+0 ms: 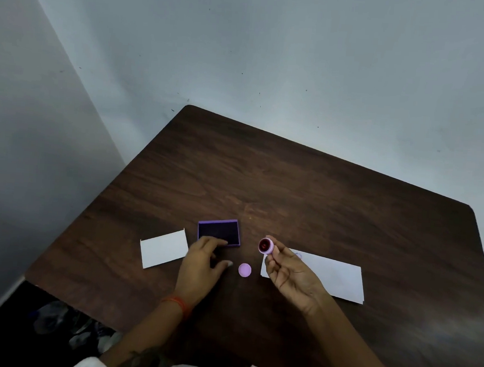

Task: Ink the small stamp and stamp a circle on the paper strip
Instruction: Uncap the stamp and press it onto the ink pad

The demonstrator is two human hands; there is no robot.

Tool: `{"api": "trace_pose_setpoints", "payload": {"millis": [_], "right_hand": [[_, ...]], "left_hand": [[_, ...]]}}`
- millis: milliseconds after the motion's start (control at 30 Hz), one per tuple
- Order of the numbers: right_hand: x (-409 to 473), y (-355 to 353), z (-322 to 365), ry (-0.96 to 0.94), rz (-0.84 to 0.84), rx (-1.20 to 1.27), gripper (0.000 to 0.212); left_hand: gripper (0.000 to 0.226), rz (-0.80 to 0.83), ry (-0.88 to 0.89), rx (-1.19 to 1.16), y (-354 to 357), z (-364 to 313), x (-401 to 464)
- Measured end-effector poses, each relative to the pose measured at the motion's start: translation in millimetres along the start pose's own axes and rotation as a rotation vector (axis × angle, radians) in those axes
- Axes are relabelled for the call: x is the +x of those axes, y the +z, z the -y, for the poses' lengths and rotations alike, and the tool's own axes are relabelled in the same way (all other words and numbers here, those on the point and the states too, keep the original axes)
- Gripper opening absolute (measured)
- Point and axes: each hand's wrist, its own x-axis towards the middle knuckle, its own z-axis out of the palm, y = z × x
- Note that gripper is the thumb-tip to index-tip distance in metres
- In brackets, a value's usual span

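My right hand holds a small pink round stamp in its fingertips, lifted above the table with its dark red face turned toward me. Under that hand lies a white paper strip with a faint round mark near its left end. A purple ink pad lies open to the left, showing its dark surface. My left hand rests on the table with its fingertips touching the pad's near edge. The stamp's pink cap lies on the table between my hands.
A second, smaller white paper lies left of the ink pad. The dark wooden table stands in a corner, with walls to the left and behind. Its left edge runs diagonally near the small paper.
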Motion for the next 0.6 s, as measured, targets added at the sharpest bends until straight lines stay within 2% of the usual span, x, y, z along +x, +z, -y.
{"api": "trace_pose_setpoints", "payload": {"millis": [200, 400, 500, 600], "right_hand": [[3, 7, -1, -0.031, 0.05, 0.029, 0.021], [5, 12, -2, -0.058, 0.017, 0.006, 0.023], [7, 13, -3, -0.074, 0.016, -0.001, 0.022], [8, 13, -2, -0.08, 0.017, -0.033, 0.023]], "left_hand": [[0.051, -0.117, -0.007, 0.212, -17, 16, 18], [0.08, 0.022, 0.024, 0.365, -21, 30, 35], [0.083, 0.091, 0.012, 0.381, -19, 36, 40], [0.078, 0.086, 0.0, 0.352, -16, 39, 42]]}}
